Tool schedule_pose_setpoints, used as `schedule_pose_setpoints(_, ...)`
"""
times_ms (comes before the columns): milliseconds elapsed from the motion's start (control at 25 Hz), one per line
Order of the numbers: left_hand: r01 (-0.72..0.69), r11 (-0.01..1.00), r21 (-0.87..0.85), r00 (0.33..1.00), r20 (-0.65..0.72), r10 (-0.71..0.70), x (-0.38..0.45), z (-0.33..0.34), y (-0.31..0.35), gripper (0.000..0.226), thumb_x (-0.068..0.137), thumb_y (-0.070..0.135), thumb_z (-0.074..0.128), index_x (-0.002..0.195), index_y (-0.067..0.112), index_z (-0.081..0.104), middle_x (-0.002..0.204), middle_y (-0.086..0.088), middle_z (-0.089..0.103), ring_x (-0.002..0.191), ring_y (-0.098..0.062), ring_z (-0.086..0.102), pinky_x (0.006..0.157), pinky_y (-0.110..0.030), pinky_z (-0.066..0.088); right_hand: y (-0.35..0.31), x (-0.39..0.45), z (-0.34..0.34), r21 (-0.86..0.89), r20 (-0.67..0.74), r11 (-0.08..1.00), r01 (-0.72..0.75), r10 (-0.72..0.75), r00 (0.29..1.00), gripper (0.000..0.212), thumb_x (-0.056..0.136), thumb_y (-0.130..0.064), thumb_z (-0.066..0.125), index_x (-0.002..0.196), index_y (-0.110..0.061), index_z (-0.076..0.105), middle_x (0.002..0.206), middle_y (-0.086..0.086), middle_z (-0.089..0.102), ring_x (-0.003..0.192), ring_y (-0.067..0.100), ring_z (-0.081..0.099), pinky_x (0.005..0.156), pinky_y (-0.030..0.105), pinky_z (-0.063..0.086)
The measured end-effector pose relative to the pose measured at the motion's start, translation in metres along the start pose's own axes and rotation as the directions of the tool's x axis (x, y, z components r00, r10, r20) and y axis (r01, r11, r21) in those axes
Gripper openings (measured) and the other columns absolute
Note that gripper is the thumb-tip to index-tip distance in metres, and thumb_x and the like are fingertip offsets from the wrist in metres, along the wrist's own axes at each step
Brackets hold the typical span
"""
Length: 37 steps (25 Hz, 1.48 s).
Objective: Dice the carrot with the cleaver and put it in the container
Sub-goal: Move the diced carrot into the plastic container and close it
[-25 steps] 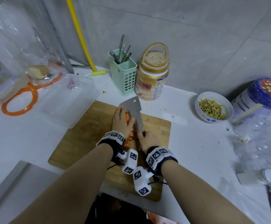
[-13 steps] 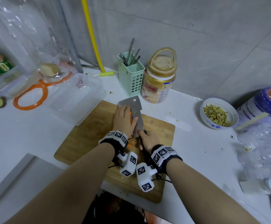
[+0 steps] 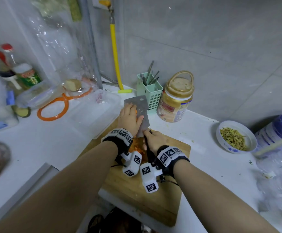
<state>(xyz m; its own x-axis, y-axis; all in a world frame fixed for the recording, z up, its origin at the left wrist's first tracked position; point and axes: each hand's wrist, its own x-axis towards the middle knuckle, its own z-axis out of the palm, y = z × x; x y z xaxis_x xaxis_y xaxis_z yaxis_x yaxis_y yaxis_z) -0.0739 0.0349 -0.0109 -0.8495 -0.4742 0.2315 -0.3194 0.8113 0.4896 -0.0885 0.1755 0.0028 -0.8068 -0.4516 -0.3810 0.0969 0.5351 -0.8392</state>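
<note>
My right hand (image 3: 155,140) grips the black handle of the cleaver (image 3: 141,109), whose flat steel blade is raised and tilted over the far end of the wooden cutting board (image 3: 145,195). My left hand (image 3: 129,117) lies against the blade's left face, fingers straight, pressing orange carrot dice onto it; a sliver of orange shows at the fingertips. More diced carrot (image 3: 137,147) lies on the board between my wrists. The clear plastic container (image 3: 94,111) stands just left of the blade.
A green utensil basket (image 3: 151,96) and a gold-lidded jar (image 3: 176,100) stand right behind the cleaver. A white bowl of shredded food (image 3: 236,137) sits to the right beside a blue-lidded tub (image 3: 280,130). An orange hose (image 3: 56,108), bottles and plastic bags crowd the left.
Both hands have lifted the cleaver with carrot dice off the board and carried it forward and left toward the clear container. The view has tilted up.
</note>
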Motion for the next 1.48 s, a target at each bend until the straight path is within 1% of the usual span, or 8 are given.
schedule_pose_setpoints(80, 0.003, 1.000, 0.003, 1.000, -0.016, -0.003, 0.008, -0.014, -0.009, 0.056, 0.099, 0.032, 0.051, 0.143, 0.000, 0.039, 0.152, -0.017, 0.035, 0.143, -0.031, 0.027, 0.119, -0.036, 0.015, -0.015, 0.003, 0.009, 0.010, 0.016, 1.000, 0.014, -0.014, 1.000, 0.051, 0.096, -0.029, 0.045, 0.049, -0.010, 0.051, 0.037, 0.000, 0.051, 0.033, 0.008, 0.045, 0.051, 0.019, 0.040)
schedule_pose_setpoints(240, 0.030, 1.000, -0.002, 0.998, -0.053, -0.030, 0.022, -0.040, -0.035, 0.057, 0.097, 0.030, 0.054, 0.143, -0.002, 0.039, 0.151, -0.018, 0.036, 0.143, -0.031, 0.028, 0.117, -0.034, 0.014, -0.045, 0.014, 0.039, 0.073, 0.022, 0.997, 0.029, -0.031, 0.999, 0.053, 0.092, -0.028, 0.049, 0.042, -0.012, 0.051, 0.036, 0.004, 0.050, 0.041, 0.017, 0.047, 0.066, 0.035, 0.046)
schedule_pose_setpoints(480, 0.048, 0.998, 0.029, 0.999, -0.022, -0.048, 0.043, -0.070, -0.086, 0.057, 0.098, 0.031, 0.052, 0.144, 0.001, 0.039, 0.152, -0.015, 0.035, 0.144, -0.028, 0.026, 0.117, -0.033, 0.012, -0.080, 0.030, 0.088, 0.036, 0.046, 0.999, 0.009, -0.011, 0.999, 0.055, 0.085, -0.038, 0.047, 0.037, -0.012, 0.054, 0.039, 0.005, 0.055, 0.049, 0.023, 0.054, 0.071, 0.038, 0.050)
schedule_pose_setpoints(680, 0.051, 0.999, -0.002, 0.998, 0.031, -0.051, 0.055, -0.076, -0.126, 0.054, 0.096, 0.029, 0.055, 0.141, 0.001, 0.043, 0.149, -0.016, 0.039, 0.139, -0.029, 0.031, 0.116, -0.033, 0.018, -0.096, 0.039, 0.118, 0.036, 0.052, 0.999, 0.000, -0.002, 0.999, 0.046, 0.092, -0.025, 0.045, 0.049, -0.006, 0.050, 0.043, 0.004, 0.052, 0.051, 0.021, 0.047, 0.058, 0.029, 0.040)
schedule_pose_setpoints(880, 0.063, 0.995, -0.074, 0.995, 0.087, -0.057, 0.060, -0.071, -0.148, 0.047, 0.097, 0.025, 0.055, 0.137, 0.003, 0.046, 0.143, -0.014, 0.043, 0.134, -0.030, 0.035, 0.111, -0.030, 0.021, -0.102, 0.048, 0.140, -0.016, 0.014, 0.998, -0.068, 0.069, 0.998, 0.047, 0.093, -0.032, 0.045, 0.053, -0.007, 0.050, 0.049, 0.007, 0.055, 0.053, 0.021, 0.049, 0.063, 0.032, 0.044)
schedule_pose_setpoints(1120, 0.097, 0.993, -0.068, 0.983, 0.161, -0.085, 0.058, -0.057, -0.165, 0.038, 0.103, 0.020, 0.039, 0.137, 0.003, 0.046, 0.143, -0.016, 0.043, 0.130, -0.032, 0.038, 0.109, -0.036, 0.028, -0.105, 0.045, 0.145, -0.010, -0.038, 0.989, -0.146, 0.145, 0.989, 0.046, 0.097, -0.030, 0.040, 0.060, -0.004, 0.049, 0.043, 0.005, 0.051, 0.032, 0.010, 0.044, 0.041, 0.018, 0.038)
schedule_pose_setpoints(1240, 0.145, 0.989, -0.012, 0.979, 0.144, -0.142, 0.056, -0.055, -0.171, 0.039, 0.103, 0.017, 0.038, 0.138, 0.003, 0.045, 0.143, -0.018, 0.044, 0.130, -0.033, 0.039, 0.107, -0.036, 0.027, -0.113, 0.039, 0.133, -0.079, -0.070, 0.983, -0.167, 0.162, 0.984, 0.049, 0.099, -0.031, 0.037, 0.059, -0.007, 0.052, 0.051, 0.003, 0.054, 0.044, 0.013, 0.047, 0.049, 0.023, 0.036)
schedule_pose_setpoints(1480, -0.042, 0.984, -0.174, 0.991, 0.121, 0.064, 0.065, -0.056, -0.151, 0.049, 0.104, 0.026, 0.038, 0.149, 0.007, 0.034, 0.157, -0.011, 0.029, 0.147, -0.025, 0.022, 0.121, -0.035, 0.012, -0.119, 0.036, 0.127, -0.183, -0.084, 0.971, -0.154, 0.141, 0.986, 0.048, 0.100, -0.031, 0.035, 0.064, -0.008, 0.057, 0.058, 0.002, 0.057, 0.056, 0.017, 0.049, 0.054, 0.027, 0.036)
